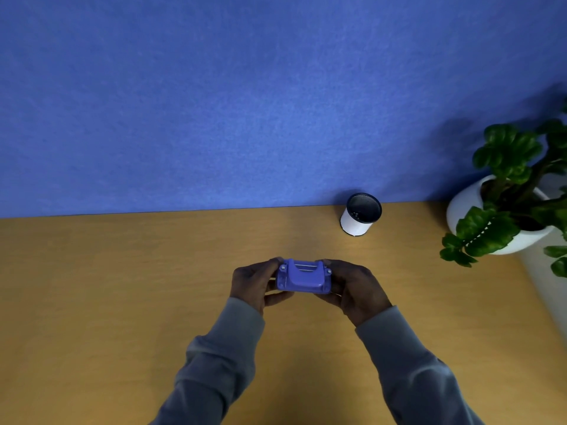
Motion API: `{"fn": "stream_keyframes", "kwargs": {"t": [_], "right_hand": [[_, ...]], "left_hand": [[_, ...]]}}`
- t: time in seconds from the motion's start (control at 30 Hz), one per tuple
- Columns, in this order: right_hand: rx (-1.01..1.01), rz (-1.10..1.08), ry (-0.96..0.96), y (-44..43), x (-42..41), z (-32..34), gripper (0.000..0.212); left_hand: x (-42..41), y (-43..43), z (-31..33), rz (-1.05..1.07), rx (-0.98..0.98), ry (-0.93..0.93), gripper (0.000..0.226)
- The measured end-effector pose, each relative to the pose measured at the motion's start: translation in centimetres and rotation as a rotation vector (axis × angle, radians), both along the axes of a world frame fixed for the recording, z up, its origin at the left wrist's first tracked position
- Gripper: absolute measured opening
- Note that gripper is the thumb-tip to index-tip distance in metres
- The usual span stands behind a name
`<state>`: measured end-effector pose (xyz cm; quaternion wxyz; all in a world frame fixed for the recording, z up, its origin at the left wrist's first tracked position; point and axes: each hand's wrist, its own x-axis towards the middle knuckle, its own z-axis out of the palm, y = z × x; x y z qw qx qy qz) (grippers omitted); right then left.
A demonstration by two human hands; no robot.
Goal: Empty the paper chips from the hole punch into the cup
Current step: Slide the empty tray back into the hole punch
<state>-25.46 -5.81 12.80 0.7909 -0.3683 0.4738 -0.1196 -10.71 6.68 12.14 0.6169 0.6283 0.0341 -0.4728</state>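
Both hands — left hand (254, 283), right hand (356, 289) — grip the purple hole punch (303, 277) by its ends above the bench (122, 286); the cup (360, 214) stands far right, well apart.

Cup (360, 214) left of plant (509, 167)

Single head-worn wide-angle view, looking forward and down over the tan wooden desk (122, 302) toward the blue felt partition (214, 102); hands close below centre.
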Motion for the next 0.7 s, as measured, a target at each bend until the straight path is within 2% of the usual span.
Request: {"fn": "stream_keyframes", "kwargs": {"t": [0.1,0.23,0.4,0.5,0.57,0.7], "right_hand": [[-0.022,0.009,0.009,-0.05,-0.31,-0.1,0.018],[-0.029,0.044,-0.003,0.16,-0.28,-0.13,0.018],[0.057,0.065,-0.044,0.33,-0.2,0.07,0.019],[0.052,0.046,-0.055,0.44,-0.15,-0.02,0.02],[0.063,-0.018,-0.107,0.49,-0.13,-0.12,0.023],[0.137,-0.057,-0.375,0.17,-0.86,-0.19,0.033]], "left_hand": [[0.23,0.09,-0.02,-0.052,0.006,0.005,0.036],[0.28,-0.21,0.11,-0.143,0.039,0.025,0.038],[-0.02,-0.27,-0.17,-0.089,0.063,0.002,0.015],[-0.42,-0.33,-0.37,-0.054,0.06,0.012,0.015],[-0.56,-0.29,-0.51,0.004,0.005,0.054,0.017],[-0.3,0.52,-0.56,0.019,-0.214,0.125,0.02]]}}
